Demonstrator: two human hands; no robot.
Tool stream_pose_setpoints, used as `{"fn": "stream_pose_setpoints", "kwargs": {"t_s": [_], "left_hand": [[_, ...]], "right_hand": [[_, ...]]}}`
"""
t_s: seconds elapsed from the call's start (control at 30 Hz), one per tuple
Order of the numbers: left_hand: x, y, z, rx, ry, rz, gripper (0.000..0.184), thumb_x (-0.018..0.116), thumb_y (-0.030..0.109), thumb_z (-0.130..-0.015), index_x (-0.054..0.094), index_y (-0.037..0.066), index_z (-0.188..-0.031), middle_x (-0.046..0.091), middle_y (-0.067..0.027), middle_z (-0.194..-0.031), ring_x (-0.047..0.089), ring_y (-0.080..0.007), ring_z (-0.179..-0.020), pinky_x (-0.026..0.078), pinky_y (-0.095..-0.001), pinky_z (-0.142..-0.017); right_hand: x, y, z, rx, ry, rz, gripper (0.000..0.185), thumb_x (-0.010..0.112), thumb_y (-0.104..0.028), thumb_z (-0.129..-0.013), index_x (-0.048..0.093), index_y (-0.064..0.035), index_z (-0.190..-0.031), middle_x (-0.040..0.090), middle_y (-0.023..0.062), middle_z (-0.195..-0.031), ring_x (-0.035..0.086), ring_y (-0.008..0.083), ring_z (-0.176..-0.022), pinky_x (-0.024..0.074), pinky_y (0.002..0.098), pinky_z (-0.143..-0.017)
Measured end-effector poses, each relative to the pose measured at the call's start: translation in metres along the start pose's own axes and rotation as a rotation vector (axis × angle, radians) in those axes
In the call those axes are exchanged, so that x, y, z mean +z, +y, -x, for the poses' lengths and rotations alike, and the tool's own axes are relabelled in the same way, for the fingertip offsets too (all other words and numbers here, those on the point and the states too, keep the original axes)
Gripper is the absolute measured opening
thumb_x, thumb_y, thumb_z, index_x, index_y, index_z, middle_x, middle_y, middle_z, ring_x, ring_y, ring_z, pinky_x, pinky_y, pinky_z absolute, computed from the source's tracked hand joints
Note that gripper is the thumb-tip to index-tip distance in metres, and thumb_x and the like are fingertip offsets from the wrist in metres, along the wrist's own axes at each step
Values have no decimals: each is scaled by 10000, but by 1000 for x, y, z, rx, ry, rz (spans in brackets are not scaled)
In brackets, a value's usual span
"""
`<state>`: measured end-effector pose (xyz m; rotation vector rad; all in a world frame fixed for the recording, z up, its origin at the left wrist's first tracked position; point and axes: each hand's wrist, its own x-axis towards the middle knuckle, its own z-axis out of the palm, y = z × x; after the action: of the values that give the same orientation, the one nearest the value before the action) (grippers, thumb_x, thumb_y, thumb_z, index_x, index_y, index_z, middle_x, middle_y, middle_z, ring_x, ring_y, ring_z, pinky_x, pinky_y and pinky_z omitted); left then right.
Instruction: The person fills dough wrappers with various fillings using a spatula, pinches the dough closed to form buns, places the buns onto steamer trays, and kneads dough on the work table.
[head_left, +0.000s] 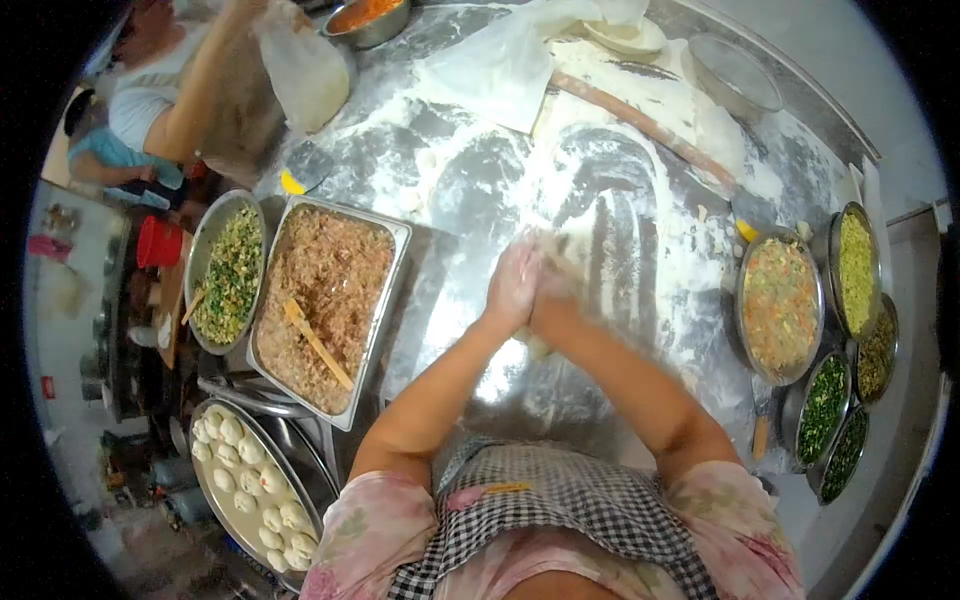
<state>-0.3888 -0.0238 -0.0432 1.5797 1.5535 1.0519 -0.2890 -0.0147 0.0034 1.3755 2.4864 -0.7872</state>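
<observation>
My left hand [513, 285] is floury and pressed palm to palm against my right hand [551, 296], over the middle of the steel table [450, 310]. The left fingers look stretched out forward. Motion smears my right hand, and its fingers are partly hidden. Nothing shows between the palms, though their inner sides are out of sight. Below my wrists lies a small pale lump [538, 348], perhaps dough, partly covered by my forearms. White flour [620, 240] is spread in streaks on the table just ahead and to the right.
On the left stand a tray of minced filling [330, 260] with a wooden spatula [318, 345], a bowl of chopped greens [228, 275] and a tray of buns [235, 500]. A rolling pin [645, 125] lies ahead. Several filling bowls, one mixed [780, 300], line the right. A person [190, 90] stands far left.
</observation>
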Motion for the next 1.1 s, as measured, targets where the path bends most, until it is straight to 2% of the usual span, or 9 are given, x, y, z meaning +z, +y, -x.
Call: {"fn": "stream_pose_setpoints", "kwargs": {"t_s": [0.07,0.17,0.43,0.6,0.63,0.67,0.73,0.87,1.1], "left_hand": [[4,0,14,57,32,-94,555,341,390,-929,359,8,-1331,375,-230,-1343,323,-356,-1273,230,-396,-1060],[9,-4,13,51,47,-179,558,305,384,-935,342,-1,-1338,299,-234,-1394,244,-360,-1319,179,-393,-1083],[8,-16,-61,-94,82,-522,515,376,368,-888,462,3,-1241,526,-215,-1005,458,-370,-940,335,-462,-843],[-2,-18,-50,-370,158,570,471,375,392,-929,467,22,-1206,492,-142,-1157,454,-204,-1076,366,-340,-912],[-2,-10,-36,-373,144,440,485,365,400,-930,456,22,-1220,480,-146,-1184,444,-216,-1092,360,-350,-921],[-2,0,-21,-372,131,310,499,356,407,-930,444,22,-1235,467,-151,-1211,434,-229,-1108,355,-359,-930],[0,17,11,-185,144,55,516,333,415,-930,440,15,-1239,474,-166,-1210,429,-264,-1112,340,-390,-932],[16,2,41,204,233,-362,443,392,303,-873,503,-11,-1165,543,-207,-1065,483,-335,-995,308,-441,-895],[4,5,-71,22,86,-611,338,345,318,-895,611,123,-966,614,-151,-901,542,-327,-894,395,-442,-777]], "right_hand": [[-24,-15,15,29,-240,320,793,462,-452,-847,101,-43,-1423,50,152,-1489,31,310,-1373,3,454,-1108],[23,8,-9,-10,31,311,808,456,-471,-836,103,-41,-1422,92,160,-1482,41,313,-1372,-10,443,-1109],[42,54,-78,125,378,-80,627,493,-176,-837,231,-33,-1388,303,197,-1372,281,316,-1277,198,428,-1065],[-29,20,-23,264,518,-755,412,489,-241,-875,460,-28,-1226,530,171,-1134,480,243,-1107,337,393,-970],[-28,17,-14,274,515,-656,373,477,-251,-886,502,-36,-1190,531,157,-1149,470,213,-1131,320,394,-981],[-32,8,-6,295,94,-377,391,487,-264,-869,476,-63,-1205,517,137,-1164,432,224,-1176,209,473,-1039],[-14,-10,27,126,142,235,461,489,-291,-853,425,-86,-1261,444,127,-1265,333,235,-1255,108,517,-1064],[68,18,12,103,456,254,493,514,-278,-832,413,-77,-1271,360,120,-1337,224,234,-1309,117,470,-1080],[0,50,-65,136,297,73,379,424,-259,-875,483,-35,-1175,448,124,-1231,370,311,-1186,282,466,-975]]}}
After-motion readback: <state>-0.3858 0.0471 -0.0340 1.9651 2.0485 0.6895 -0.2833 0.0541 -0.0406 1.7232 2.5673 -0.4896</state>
